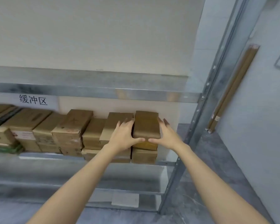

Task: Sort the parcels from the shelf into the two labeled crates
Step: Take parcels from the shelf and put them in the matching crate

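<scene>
A row of brown cardboard parcels (71, 130) fills a metal shelf (39, 156), some stacked two high. The rightmost top parcel (145, 123) sits on a lower parcel (144, 156). My left hand (125, 136) holds its left side, fingers along the gap beside the neighbouring parcel (113, 126), thumb on its front. My right hand (165, 135) holds its right side, thumb on the front edge. Both thumbs nearly meet. No crates are in view.
A paper sign with Chinese characters (33, 100) hangs on the wall behind the shelf. The steel upright (199, 120) stands close right of the parcel. Wooden strips (233, 88) lean on the right wall. A lower shelf rail (71, 188) carries a white label (125, 200).
</scene>
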`<action>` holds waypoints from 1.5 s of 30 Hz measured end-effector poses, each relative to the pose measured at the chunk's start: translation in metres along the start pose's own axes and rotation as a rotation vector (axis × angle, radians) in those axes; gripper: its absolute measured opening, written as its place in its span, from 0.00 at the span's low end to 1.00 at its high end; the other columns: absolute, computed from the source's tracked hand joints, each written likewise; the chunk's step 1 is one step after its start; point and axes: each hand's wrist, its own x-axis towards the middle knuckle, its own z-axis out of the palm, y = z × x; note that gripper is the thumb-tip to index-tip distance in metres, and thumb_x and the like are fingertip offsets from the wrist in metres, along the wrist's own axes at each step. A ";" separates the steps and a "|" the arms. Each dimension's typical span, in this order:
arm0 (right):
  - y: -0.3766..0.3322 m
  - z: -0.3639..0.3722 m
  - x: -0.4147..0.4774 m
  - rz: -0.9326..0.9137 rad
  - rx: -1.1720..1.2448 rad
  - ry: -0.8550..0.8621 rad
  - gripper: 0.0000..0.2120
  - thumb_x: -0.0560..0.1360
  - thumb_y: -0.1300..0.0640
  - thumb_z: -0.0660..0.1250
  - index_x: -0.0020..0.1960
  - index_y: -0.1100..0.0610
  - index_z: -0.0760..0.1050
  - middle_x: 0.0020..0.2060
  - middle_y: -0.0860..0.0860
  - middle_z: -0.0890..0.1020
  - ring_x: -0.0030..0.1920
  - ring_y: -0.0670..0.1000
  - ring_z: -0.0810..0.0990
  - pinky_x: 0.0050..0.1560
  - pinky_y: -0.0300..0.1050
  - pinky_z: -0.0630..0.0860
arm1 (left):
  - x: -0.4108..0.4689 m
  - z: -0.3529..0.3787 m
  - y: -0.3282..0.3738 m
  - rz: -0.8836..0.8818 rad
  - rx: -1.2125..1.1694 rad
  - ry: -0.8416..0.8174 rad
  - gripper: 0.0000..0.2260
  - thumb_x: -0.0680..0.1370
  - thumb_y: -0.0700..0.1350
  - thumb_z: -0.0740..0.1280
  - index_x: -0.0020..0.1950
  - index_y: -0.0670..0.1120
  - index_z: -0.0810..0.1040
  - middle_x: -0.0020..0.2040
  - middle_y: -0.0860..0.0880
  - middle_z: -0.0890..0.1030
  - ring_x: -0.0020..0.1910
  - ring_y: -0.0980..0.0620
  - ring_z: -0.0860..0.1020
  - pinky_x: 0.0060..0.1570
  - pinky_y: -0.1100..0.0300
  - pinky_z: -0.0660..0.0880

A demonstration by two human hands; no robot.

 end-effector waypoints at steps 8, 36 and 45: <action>0.027 0.010 0.040 -0.048 0.067 -0.139 0.59 0.66 0.42 0.78 0.80 0.44 0.37 0.80 0.55 0.51 0.78 0.57 0.56 0.75 0.56 0.63 | 0.025 0.018 -0.003 -0.087 0.113 -0.038 0.49 0.65 0.67 0.72 0.78 0.46 0.57 0.79 0.48 0.55 0.79 0.49 0.48 0.75 0.46 0.45; -0.002 -0.014 -0.032 -0.050 0.211 -0.015 0.56 0.68 0.50 0.79 0.81 0.49 0.43 0.78 0.52 0.61 0.76 0.55 0.61 0.72 0.48 0.62 | -0.024 -0.010 0.020 -0.062 -0.427 0.062 0.41 0.66 0.55 0.78 0.75 0.48 0.64 0.66 0.52 0.76 0.63 0.52 0.74 0.59 0.60 0.73; -0.035 -0.012 -0.147 0.012 0.398 0.072 0.59 0.66 0.63 0.80 0.81 0.48 0.40 0.73 0.51 0.66 0.71 0.51 0.67 0.70 0.45 0.67 | -0.110 -0.041 0.045 0.012 -0.662 -0.046 0.36 0.64 0.50 0.81 0.65 0.52 0.64 0.65 0.52 0.75 0.62 0.53 0.74 0.59 0.55 0.76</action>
